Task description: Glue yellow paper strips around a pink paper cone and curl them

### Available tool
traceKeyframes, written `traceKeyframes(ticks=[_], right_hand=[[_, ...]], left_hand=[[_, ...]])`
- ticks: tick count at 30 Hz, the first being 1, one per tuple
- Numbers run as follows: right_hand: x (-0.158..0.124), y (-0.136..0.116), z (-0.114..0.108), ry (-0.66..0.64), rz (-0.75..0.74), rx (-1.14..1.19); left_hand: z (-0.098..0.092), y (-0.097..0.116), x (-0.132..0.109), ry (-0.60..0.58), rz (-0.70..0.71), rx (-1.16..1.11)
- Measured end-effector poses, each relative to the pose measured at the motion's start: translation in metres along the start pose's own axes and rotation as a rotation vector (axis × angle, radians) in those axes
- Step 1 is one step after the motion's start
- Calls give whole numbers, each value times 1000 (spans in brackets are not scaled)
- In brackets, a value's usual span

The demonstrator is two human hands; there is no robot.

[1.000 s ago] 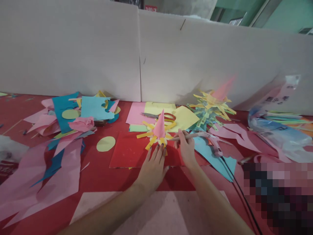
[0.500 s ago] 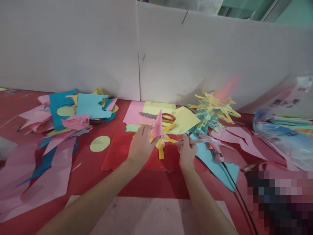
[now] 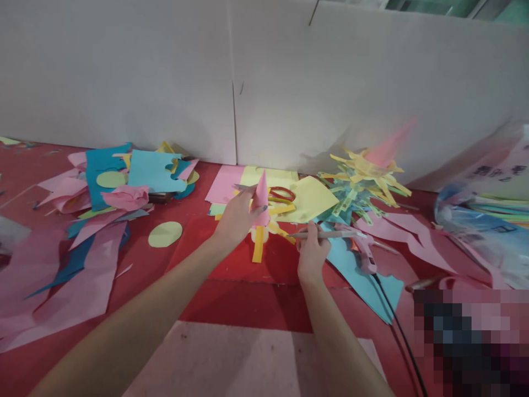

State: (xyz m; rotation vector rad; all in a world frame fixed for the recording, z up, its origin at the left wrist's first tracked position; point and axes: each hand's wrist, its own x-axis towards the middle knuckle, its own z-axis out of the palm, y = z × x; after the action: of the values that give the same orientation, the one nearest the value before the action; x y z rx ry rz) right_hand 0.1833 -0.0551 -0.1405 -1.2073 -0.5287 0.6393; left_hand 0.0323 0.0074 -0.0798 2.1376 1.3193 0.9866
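Observation:
My left hand [image 3: 238,214] is closed on a pink paper cone [image 3: 260,203] that points upward, its fingers and thumb on the cone's sides. Yellow paper strips [image 3: 258,244] spread out from under the cone. In my right hand [image 3: 313,252] is a slim, pale, pencil-like stick [image 3: 330,234], lying nearly level. Its pointed left end is at the tip of one yellow strip; whether it touches, I cannot tell. Beneath the strips lies a bright red sheet [image 3: 198,253]. Red-handled scissors [image 3: 282,194] lie just behind the cone, their blades partly hidden by my left hand.
A pink glue gun [image 3: 364,255] with a black cord rests on blue paper [image 3: 382,298] at right. Behind it stands a fringed paper piece with a pink cone [image 3: 390,146]. Paper scraps [image 3: 88,275] cover the left side. A clear plastic bag [image 3: 487,220] lies far right.
My left hand has shifted a little to the left with the cone and strips, and the cone stands more upright. My right hand has moved slightly left with the stick. The view has tilted down slightly.

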Motion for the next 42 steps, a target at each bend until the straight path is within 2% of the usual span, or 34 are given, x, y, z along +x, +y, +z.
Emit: traceKeyframes(ticks=[5,7,9,12,13,16,21,25,30,36,42], right_hand=[[-3,0,1,-29,-12,-62],[-4,-1,2,-37,-15,-83],[-5,-2,3,-42,-20,-90],[-6,-3,4,-45,-23,-62],[-5,-3,4,-51,-19,-44],[-6,-3,3,-75,-9,-14],[-11,-3,4,-95,-41,-67],[-20,-5,10,-143,-66,-158],[-29,-7,16,-315,-143,-304],[-34,-8,17,-398,-126,-415],[-36,-2,19,-451,-139,-410]], left_hand=[[-4,-8,-3,-81,-51,-32],[-3,-11,-7,-74,-54,-48],[-4,-10,-13,11,-42,-64],[-7,-6,-28,249,-85,-51],[-8,-5,-34,287,-109,-39],[-3,-6,-53,172,-118,5],[16,-17,-80,-40,-85,5],[27,-18,-94,-122,56,220],[37,-13,-108,-220,102,474],[39,-14,-115,-240,150,575],[41,-18,-119,-210,177,578]])
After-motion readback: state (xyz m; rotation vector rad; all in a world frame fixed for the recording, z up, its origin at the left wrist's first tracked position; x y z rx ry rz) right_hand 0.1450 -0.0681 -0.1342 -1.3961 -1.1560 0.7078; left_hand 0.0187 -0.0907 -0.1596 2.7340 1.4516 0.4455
